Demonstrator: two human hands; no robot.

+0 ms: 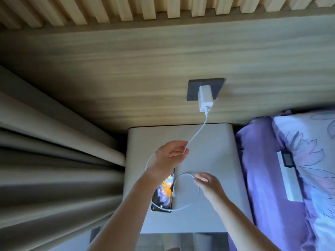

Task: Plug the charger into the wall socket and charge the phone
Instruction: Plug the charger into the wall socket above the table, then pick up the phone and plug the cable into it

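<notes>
A white charger (205, 98) sits plugged into the dark wall socket (194, 91) on the wooden panel. Its white cable (196, 134) hangs down to my left hand (170, 154), which pinches it above the bedside table. The cable loops on to my right hand (206, 182), which holds a lower stretch of it, then curves to the phone (164, 192). The phone lies flat at the table's left side with its screen lit in orange and blue. My left forearm covers part of it. The cable's end lies at the phone's near edge; the connection itself is too small to tell.
The grey bedside table (213, 142) stands against the wooden wall panel. Beige curtains (54, 160) hang at the left. A bed with purple floral bedding (299, 169) borders the table on the right.
</notes>
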